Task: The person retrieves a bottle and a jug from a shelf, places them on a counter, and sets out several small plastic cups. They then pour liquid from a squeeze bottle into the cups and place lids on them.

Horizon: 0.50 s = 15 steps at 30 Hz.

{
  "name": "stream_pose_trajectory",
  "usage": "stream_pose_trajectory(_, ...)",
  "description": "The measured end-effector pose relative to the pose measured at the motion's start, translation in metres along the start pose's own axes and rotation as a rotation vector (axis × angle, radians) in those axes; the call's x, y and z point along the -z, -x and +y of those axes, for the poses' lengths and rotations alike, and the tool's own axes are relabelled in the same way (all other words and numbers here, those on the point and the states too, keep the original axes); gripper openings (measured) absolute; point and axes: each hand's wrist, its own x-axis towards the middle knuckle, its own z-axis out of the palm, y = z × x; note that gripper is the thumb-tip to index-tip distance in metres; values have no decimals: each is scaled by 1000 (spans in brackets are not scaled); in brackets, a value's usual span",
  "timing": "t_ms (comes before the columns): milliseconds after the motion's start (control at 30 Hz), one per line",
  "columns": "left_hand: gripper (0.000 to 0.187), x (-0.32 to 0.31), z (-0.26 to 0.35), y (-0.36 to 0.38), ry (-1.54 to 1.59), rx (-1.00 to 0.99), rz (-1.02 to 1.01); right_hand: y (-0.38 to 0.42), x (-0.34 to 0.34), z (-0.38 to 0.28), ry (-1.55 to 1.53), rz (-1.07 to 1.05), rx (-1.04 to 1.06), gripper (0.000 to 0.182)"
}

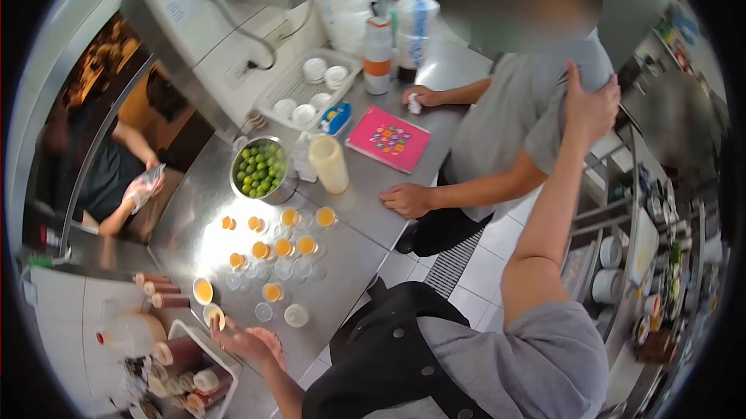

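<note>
My left hand is low over the steel counter, its fingers apart, beside a small cup of orange liquid; whether the fingertips touch the cup is unclear. Another such cup stands just above it. My right arm is stretched out, and my right hand rests on the upper arm of a co-worker in grey. Several small cups with orange contents and clear lids are spread over the counter. Behind them sits a metal bowl of green limes.
A pale squeeze bottle, pink notebook, white rack of small bowls and orange-banded bottle stand farther back. A crate of sauce bottles is at lower left. Another person shows through the left opening. Shelves line the right.
</note>
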Motion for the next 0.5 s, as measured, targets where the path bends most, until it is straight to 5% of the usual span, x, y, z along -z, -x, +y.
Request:
stream_pose_trajectory(100,31,7,66,14,-46,79,-138,-54,-23,-39,215,-499,1,86)
stream_pose_trajectory(167,28,3,97,30,-53,-131,-189,-91,-71,-15,116,-629,170,87)
stream_pose_trajectory(267,24,1,99,57,223,-218,-280,-83,-127,44,56,-532,372,95)
stream_pose_trajectory(367,21,27,96,75,359,-252,-402,-16,-88,72,34,-664,-14,115)
stream_pose_trajectory(500,21,86,57,100,365,-203,-434,18,-23,68,116,-689,-265,121)
